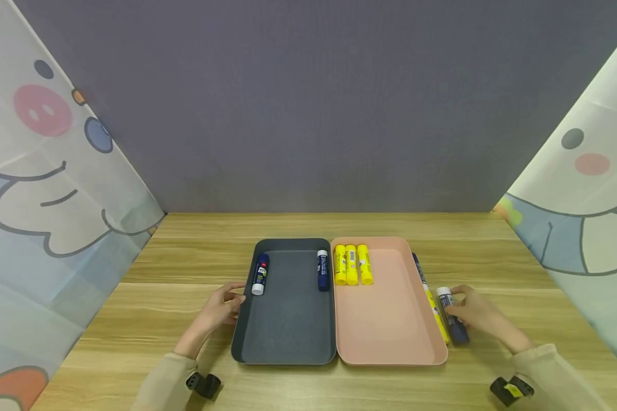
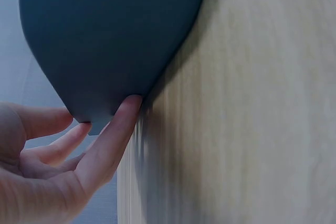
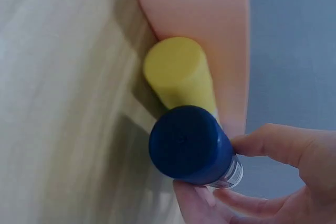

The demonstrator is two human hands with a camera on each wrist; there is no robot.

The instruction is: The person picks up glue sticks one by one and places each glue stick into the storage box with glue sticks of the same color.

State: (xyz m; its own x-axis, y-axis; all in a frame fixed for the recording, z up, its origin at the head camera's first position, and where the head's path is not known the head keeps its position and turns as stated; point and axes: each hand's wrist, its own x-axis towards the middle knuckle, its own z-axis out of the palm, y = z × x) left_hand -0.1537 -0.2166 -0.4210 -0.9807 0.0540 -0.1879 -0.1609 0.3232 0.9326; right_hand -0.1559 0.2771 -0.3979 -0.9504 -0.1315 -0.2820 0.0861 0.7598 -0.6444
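My right hand (image 1: 475,311) grips a navy glue stick (image 1: 449,314) with a white end between thumb and fingers, right of the pink tray (image 1: 391,331). Its round blue end (image 3: 184,142) faces the right wrist camera, beside a yellow glue stick (image 3: 176,69) lying along the tray. My left hand (image 1: 221,308) holds the left side of the dark grey tray (image 1: 288,337); in the left wrist view its fingertips touch the rim and outer wall (image 2: 115,40). Two navy glue sticks, one at left (image 1: 260,274) and one at right (image 1: 323,271), lie inside the grey tray.
Three yellow glue sticks (image 1: 352,265) lie at the back left of the pink tray. Another navy stick (image 1: 419,268) lies on the wooden table (image 1: 195,245) against its right wall. A grey panel (image 1: 308,114) stands behind, with patterned cloth (image 1: 82,188) at both sides.
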